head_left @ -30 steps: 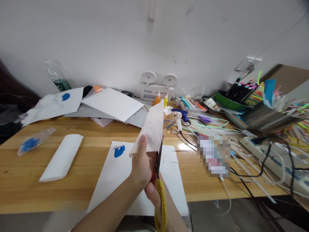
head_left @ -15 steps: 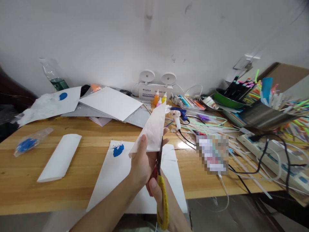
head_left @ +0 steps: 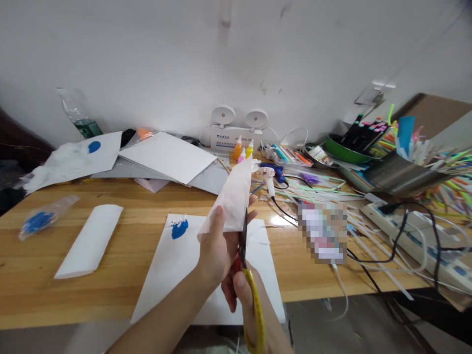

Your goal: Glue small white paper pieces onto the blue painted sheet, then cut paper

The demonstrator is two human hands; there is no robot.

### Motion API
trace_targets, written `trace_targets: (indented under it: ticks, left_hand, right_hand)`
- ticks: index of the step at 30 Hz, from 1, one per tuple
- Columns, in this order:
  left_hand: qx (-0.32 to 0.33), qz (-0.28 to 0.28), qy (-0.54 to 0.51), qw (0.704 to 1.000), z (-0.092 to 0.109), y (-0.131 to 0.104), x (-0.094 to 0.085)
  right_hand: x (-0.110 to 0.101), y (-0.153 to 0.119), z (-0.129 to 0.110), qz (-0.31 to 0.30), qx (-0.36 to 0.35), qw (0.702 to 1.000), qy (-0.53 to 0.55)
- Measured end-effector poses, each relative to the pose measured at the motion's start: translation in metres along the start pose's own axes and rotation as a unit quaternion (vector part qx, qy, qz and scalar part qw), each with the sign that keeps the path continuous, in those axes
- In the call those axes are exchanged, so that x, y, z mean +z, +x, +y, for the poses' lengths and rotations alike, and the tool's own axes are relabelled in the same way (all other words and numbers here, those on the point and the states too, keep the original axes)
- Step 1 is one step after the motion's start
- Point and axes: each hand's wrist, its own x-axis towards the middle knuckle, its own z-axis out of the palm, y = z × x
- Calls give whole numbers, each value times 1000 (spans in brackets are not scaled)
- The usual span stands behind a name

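My left hand [head_left: 216,248] grips a folded piece of white paper [head_left: 234,201], its thumb on the front and fingertips showing behind the right edge. My right hand [head_left: 245,290] is closed on yellow-handled scissors [head_left: 256,314]. The dark blades point up along the paper's lower right edge. Beneath both hands lies a large white sheet [head_left: 162,275] with a blue patch [head_left: 180,229] and white crumbs near its top left.
Left lie a folded white paper [head_left: 90,241] and a bag of blue material [head_left: 39,221]. White boards [head_left: 169,156] and a bottle [head_left: 86,125] stand behind. Glue guns [head_left: 270,179], a green bowl [head_left: 346,150], straws, cables and a power strip [head_left: 435,255] crowd the right.
The scissors' yellow handle has swung slightly right and down in my right hand. My left hand keeps its grip on the paper. The whole view has shifted a little.
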Motion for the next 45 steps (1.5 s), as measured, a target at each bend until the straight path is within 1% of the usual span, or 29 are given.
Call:
trace_targets:
  ticks: [2, 4, 7, 15, 20, 21, 26, 32, 36, 40, 41, 44, 45]
  left_hand:
    - [1, 2, -5, 1000, 1, 0, 1]
    - [-1, 6, -11, 1000, 1, -1, 3]
    - [-3, 15, -16, 1000, 4, -2, 5]
    - [-3, 9, -21, 1000, 5, -3, 5]
    - [-15, 29, -29, 999, 6, -4, 6]
    - [-12, 30, -29, 999, 6, -4, 7]
    - [-8, 23, -33, 999, 6, -3, 6]
    - [-15, 17, -44, 999, 7, -3, 6]
    - [-7, 12, -51, 999, 6, -2, 7]
    - [9, 11, -48, 999, 6, -2, 9]
    - [13, 9, -47, 999, 6, -2, 9]
    - [14, 10, -38, 999, 6, -2, 9]
    - [11, 10, -34, 999, 6, -2, 9]
  right_hand:
    - [2, -2, -1, 20, 14, 1000, 1]
    - [3, -3, -3, 20, 34, 999, 8]
    - [3, -4, -5, -5, 69, 997, 21]
    - [-2, -2, -2, -38, 95, 994, 35]
    - [-6, 2, 6, -92, 123, 987, 41]
    - [-5, 2, 6, -92, 125, 987, 44]
    - [-1, -1, 2, -31, 122, 990, 61]
    - [-1, -2, 2, -61, 142, 985, 81]
    - [-2, 0, 7, -36, 120, 987, 98]
    - [-6, 0, 11, -108, 140, 979, 101]
    - [-6, 0, 12, -107, 134, 980, 100]
    - [-3, -3, 11, -40, 98, 991, 87]
    - [-2, -4, 10, -31, 94, 992, 79]
